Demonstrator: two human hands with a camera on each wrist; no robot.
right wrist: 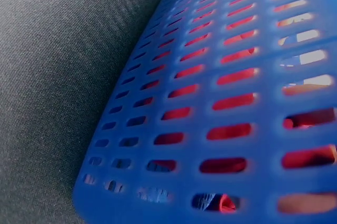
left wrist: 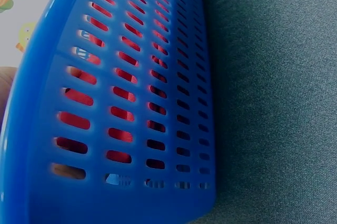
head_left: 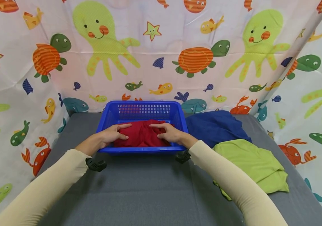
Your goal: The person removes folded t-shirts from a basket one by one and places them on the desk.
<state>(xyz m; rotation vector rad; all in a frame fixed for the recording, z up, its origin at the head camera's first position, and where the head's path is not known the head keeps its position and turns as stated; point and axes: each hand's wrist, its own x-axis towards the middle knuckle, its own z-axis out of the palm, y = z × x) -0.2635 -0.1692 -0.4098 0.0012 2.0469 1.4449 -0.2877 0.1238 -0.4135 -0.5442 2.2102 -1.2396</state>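
Observation:
A blue plastic basket (head_left: 142, 150) with slotted walls stands on the grey cloth-covered table. Crumpled red cloth (head_left: 142, 135) lies inside it. My left hand (head_left: 110, 135) reaches over the basket's left side and touches the red cloth, thumb and forefinger extended and apart. From the right, my right hand (head_left: 173, 133) rests on the same cloth in a similar way, with cloth showing between thumb and forefinger. Both wrist views look at the basket's near wall (left wrist: 131, 200), where red shows through the slots. The undersides of the hands are mostly hidden.
Right of the basket lies a dark blue cloth (head_left: 214, 125). A lime green cloth (head_left: 251, 163) sits in front of it, partly behind my right sleeve (head_left: 228, 175). A curtain (head_left: 155, 88) printed with sea animals closes off the back and sides of the grey table (head_left: 138, 188).

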